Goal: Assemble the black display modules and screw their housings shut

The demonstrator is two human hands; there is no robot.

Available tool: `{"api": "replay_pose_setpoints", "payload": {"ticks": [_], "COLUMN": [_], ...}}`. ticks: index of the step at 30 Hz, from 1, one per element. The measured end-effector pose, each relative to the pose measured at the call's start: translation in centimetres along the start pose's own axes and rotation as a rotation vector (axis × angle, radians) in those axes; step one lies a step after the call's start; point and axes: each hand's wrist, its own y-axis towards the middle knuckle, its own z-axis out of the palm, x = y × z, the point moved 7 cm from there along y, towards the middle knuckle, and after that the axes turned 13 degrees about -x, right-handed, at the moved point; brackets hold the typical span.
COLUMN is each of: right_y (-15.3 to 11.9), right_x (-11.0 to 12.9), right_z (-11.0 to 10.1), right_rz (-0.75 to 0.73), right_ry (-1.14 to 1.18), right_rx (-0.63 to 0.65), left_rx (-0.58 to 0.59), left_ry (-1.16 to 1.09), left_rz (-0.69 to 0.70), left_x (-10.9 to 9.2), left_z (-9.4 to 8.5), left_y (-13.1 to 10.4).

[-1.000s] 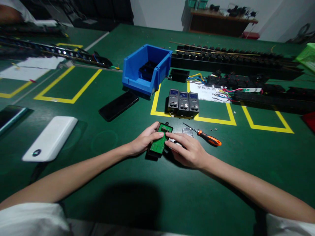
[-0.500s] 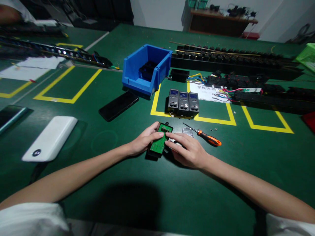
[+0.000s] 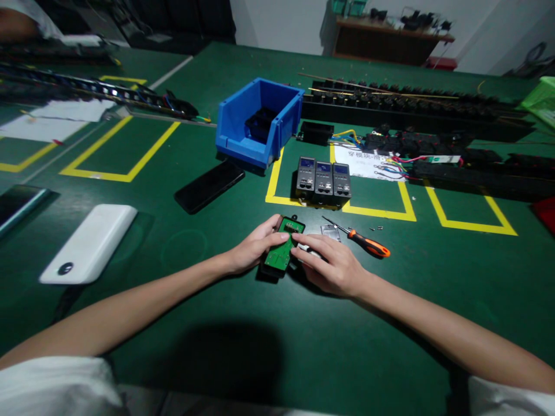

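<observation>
A green circuit board (image 3: 280,254) lies in a small black housing (image 3: 269,272) above the table. Along its left side my left hand (image 3: 256,245) grips the housing, its thumb on the board. From the right, my right hand (image 3: 330,264) touches the board with its fingertips and has a small white and black object (image 3: 309,250) between its fingers, partly hidden. Just beyond that hand are an orange and black screwdriver (image 3: 368,243), a small clear plate (image 3: 330,232) and a few tiny screws (image 3: 380,227). Three black modules (image 3: 323,180) stand side by side behind the board.
A blue bin (image 3: 247,151) holding black parts stands behind a dark phone (image 3: 208,186). A white power bank (image 3: 89,245) and another phone (image 3: 21,203) lie at left. Black strips with wires (image 3: 472,167) line the back right. A person's arm (image 3: 16,26) shows at top left.
</observation>
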Motion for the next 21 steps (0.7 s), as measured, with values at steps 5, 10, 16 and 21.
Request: {"api": "replay_pose_setpoints", "payload": {"ticks": [5,10,16,21], "right_y": [-0.03,-0.07,0.01,0.03], "right_x": [-0.03,-0.01,0.06,0.08], "right_z": [0.05,0.02,-0.02,-0.02], "right_rz": [0.001,-0.008,-0.011,-0.014], "right_ry": [-0.004,-0.004,-0.007,-0.01], "right_rx": [0.003,-0.005,0.003,0.002], "left_rx": [0.002,0.0,0.003,-0.002], "left_ry": [0.005,0.002,0.005,0.012], "left_rz": [-0.002,-0.008,0.003,0.001], "left_x": [0.09,0.18,0.18,0.2], "left_z": [-0.01,-0.02,0.0,0.0], "left_y": [0.05,0.12,0.1,0.17]}}
